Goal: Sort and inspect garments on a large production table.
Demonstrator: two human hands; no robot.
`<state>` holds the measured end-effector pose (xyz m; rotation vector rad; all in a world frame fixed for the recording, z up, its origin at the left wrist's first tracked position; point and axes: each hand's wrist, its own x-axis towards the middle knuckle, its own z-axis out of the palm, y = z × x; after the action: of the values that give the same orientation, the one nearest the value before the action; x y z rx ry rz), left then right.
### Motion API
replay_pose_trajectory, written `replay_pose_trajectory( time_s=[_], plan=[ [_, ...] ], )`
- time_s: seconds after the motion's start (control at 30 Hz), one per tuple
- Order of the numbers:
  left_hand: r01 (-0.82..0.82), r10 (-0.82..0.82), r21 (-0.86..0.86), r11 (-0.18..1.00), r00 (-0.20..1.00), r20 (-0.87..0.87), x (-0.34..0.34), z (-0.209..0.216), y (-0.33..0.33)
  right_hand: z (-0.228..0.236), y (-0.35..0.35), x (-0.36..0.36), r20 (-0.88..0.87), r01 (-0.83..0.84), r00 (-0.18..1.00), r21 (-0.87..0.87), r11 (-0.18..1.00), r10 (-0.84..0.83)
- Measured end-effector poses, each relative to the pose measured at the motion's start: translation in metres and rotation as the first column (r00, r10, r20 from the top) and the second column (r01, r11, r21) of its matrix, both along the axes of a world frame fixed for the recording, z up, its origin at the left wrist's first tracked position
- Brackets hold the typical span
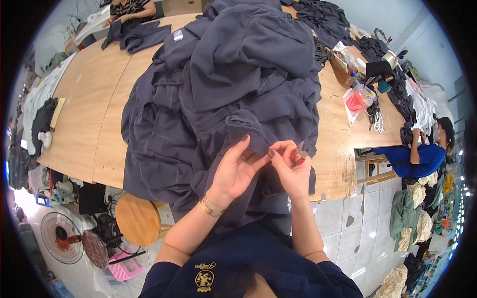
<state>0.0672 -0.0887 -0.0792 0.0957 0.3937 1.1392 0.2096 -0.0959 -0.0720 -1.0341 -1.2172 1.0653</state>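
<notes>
A large heap of dark grey-blue garments (238, 64) lies before me on the table. A gathered, ribbed cuff-like edge (243, 126) stands up at its near side. My left hand (232, 171) is turned palm up against this edge, its thumb on the cloth and its fingertips reaching to the right hand. My right hand (292, 171) is closed around small thread snips (299, 149), with red showing and a pale pointed tip upward. Its thumb and forefinger pinch at the cloth's edge, touching the left fingertips; anything as fine as a thread there is too small to see.
The wooden table (94, 109) spreads to both sides. On its right are a clear bag with red contents (358, 99), a white cord (378, 121) and more dark cloth. One person (134, 10) handles cloth at far left; another in blue (417, 156) works at right. A round stool (137, 219) stands lower left.
</notes>
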Motion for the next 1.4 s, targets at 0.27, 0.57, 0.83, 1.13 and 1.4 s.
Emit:
replay_pose_trajectory(
  time_s=[0.27,0.57,0.83,1.13,1.4],
  plan=[
    [-0.04,0.048,0.101,0.994,0.996,-0.075,0.011,-0.009,0.003,-0.002,0.014,-0.005,0.144,0.085,0.983,0.19,0.978,-0.114],
    [0.0,0.015,0.116,0.993,0.991,-0.131,0.008,0.002,0.004,0.004,0.023,-0.011,0.063,0.083,0.994,0.079,0.993,-0.088],
    [-0.008,0.024,0.093,0.996,0.986,-0.167,0.005,-0.008,0.009,0.019,0.013,0.003,-0.133,-0.232,0.965,-0.014,0.973,0.228],
    [-0.04,0.051,0.069,0.997,0.986,-0.162,0.009,0.0,0.007,0.008,0.018,0.005,-0.061,-0.017,0.998,0.015,1.0,0.017],
    [-0.027,0.053,0.147,0.989,0.984,-0.171,0.012,-0.007,0.006,0.012,0.016,0.001,-0.14,-0.071,0.988,-0.083,0.994,0.059]
  ],
)
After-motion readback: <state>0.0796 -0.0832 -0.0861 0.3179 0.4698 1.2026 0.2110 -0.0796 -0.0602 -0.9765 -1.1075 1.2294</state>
